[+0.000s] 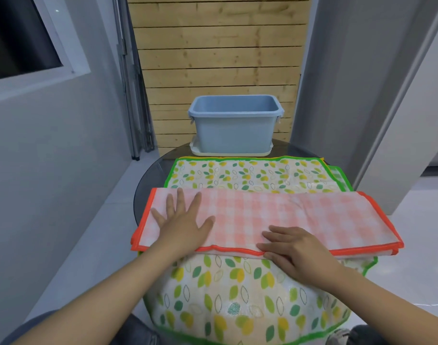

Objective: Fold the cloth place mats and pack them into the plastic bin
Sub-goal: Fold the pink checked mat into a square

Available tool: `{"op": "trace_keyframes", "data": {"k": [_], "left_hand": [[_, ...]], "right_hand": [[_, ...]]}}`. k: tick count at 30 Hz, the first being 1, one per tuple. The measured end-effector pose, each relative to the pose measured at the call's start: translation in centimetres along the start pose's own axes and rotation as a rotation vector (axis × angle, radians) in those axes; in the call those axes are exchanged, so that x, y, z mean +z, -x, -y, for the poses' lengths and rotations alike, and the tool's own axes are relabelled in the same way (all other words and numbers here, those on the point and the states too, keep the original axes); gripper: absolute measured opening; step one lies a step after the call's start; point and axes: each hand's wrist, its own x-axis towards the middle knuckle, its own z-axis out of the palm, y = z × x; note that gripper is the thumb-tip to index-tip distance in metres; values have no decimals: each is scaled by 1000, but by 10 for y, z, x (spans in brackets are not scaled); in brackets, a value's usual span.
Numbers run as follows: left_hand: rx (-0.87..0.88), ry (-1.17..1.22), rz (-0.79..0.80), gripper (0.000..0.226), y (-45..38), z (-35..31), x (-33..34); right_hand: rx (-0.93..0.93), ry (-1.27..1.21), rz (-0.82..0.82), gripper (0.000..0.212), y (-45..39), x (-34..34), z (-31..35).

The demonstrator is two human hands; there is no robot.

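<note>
1. Place mat of pink-and-white checked cloth with an orange bound edge (275,217) lies across the middle of the round dark glass table (148,180), already doubled over into a long band that runs left to right; its doubled orange hems show at the near edge and at the right end.
2. It rests on top of a leaf-printed cloth place mat with a green edge (237,295), which spreads out flat beneath it, reaches toward the far side and drapes over the near edge of the table.
3. The left hand (183,220) lies flat on the left part of the checked mat, fingers spread wide, pressing it down.
4. The right hand (295,247) rests at the near hem toward the middle, fingers straight and close together, laid over the orange edge; it seems to be pressing, not pinching.
5. The step in hand looks like smoothing and setting the first fold of this mat.
6. Next, I judge, one end must be lifted and carried over to the other end to shorten the band, keeping the orange hems lined up, since the band looks too long for the bin.
7. The pale blue rectangular plastic bin (235,128) stands at the far side of the table on a white tray-like lid (230,152), open, with no mat visible inside.
</note>
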Motion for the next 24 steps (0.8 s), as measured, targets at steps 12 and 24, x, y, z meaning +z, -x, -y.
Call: {"op": "trace_keyframes", "data": {"k": [12,24], "left_hand": [[214,-141,60,78,-23,6,16],[191,-154,75,74,-24,5,25]], "right_hand": [[113,-67,118,39,-18,-6,-1],[308,-3,295,77,-92,27,11]]}}
